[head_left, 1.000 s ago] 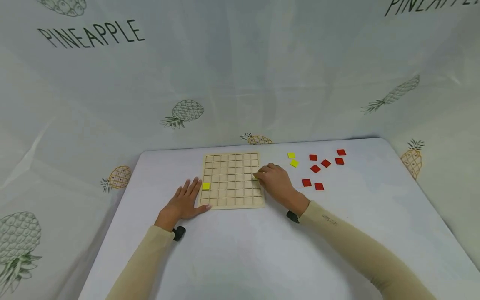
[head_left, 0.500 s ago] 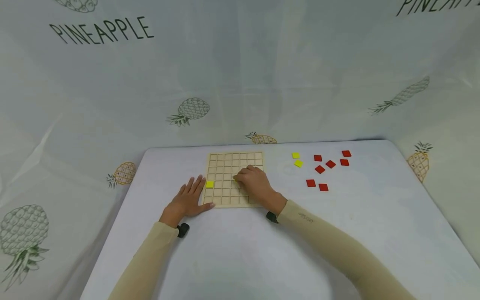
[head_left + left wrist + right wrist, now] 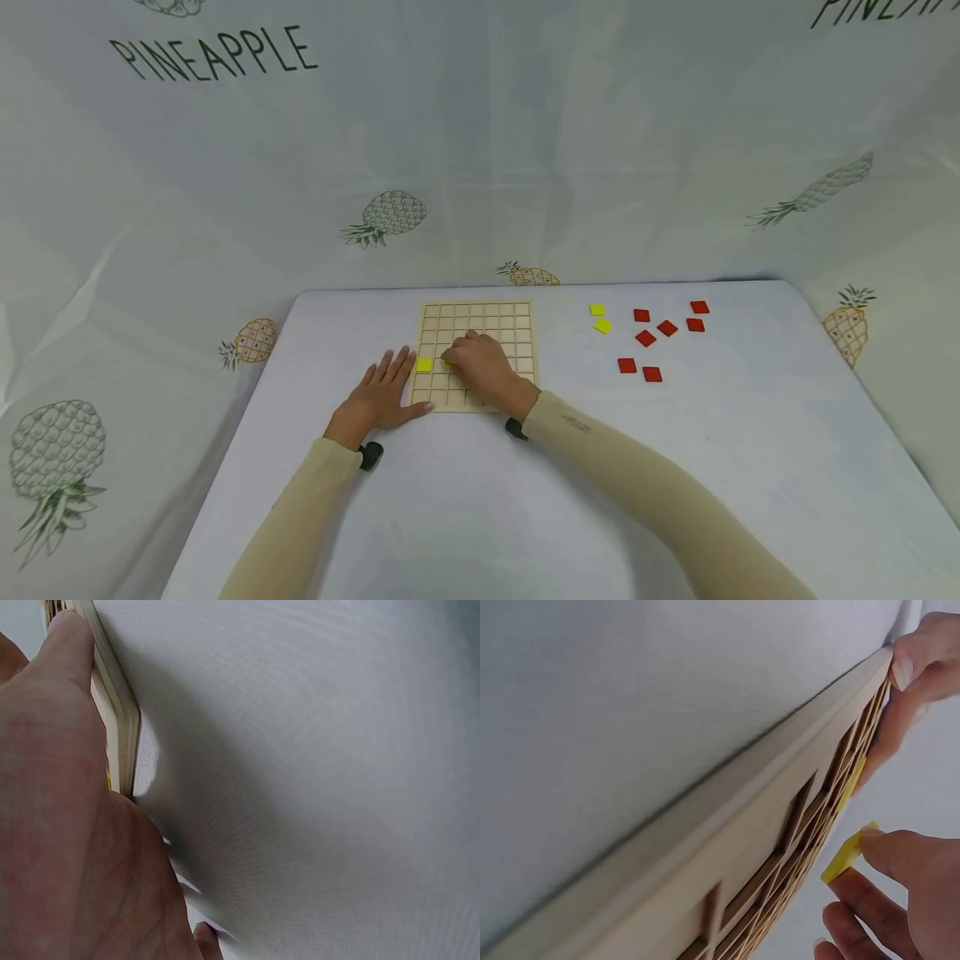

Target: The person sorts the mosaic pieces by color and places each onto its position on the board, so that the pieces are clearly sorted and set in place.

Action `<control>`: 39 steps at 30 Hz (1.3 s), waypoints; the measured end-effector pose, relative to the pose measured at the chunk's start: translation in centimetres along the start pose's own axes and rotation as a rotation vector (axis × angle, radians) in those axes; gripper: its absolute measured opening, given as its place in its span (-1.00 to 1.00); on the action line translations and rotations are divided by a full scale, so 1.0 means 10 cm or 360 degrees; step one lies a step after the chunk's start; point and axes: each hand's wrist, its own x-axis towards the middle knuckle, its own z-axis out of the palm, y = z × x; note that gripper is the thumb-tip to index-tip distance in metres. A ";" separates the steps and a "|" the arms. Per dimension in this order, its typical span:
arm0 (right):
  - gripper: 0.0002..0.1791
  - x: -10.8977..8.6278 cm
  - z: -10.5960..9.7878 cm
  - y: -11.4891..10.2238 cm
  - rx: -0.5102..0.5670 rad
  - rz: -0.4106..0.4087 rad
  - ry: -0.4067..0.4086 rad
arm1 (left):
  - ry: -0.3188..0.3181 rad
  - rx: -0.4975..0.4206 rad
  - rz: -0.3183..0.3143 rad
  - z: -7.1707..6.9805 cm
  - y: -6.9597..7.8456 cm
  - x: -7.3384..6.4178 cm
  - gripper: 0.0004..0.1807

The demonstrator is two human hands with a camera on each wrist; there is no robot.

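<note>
My right hand pinches a yellow square tile between thumb and fingers, just above the wooden grid board. Another yellow tile lies in a cell at the board's left edge, a little left of the right fingertips. Spread out flat, my left hand rests at the board's left side, its thumb against the near left corner and its fingers on the table. In the left wrist view only a sliver of the board shows beyond the thumb.
Two loose yellow tiles lie on the white table right of the board. Farther right are several red tiles. Behind the table hangs a pineapple-print cloth.
My right hand has carried its yellow tile leftward across the board, from the right edge to near the tile at the left edge. The left hand keeps its place beside the board.
</note>
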 end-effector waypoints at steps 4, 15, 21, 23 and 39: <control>-0.82 0.09 0.03 -0.07 -0.0082 0.0003 -0.0082 | -0.0019 0.0002 -0.0006 -0.01 0.00 0.00 0.18; -0.81 0.21 0.03 -0.19 -0.0197 0.0019 -0.0226 | -0.0045 0.0015 -0.0013 0.00 0.00 0.03 0.21; -0.83 0.22 0.06 -0.21 -0.0240 0.0039 -0.0226 | -0.0042 -0.0004 -0.0012 0.00 0.00 0.03 0.20; -0.83 0.21 0.07 -0.21 -0.0278 0.0030 -0.0230 | -0.0051 0.0011 -0.0026 0.01 -0.01 0.04 0.19; -0.75 -0.06 -0.02 -0.21 -0.0408 0.0053 -0.0341 | -0.0001 0.0011 -0.0015 0.06 -0.04 0.06 0.19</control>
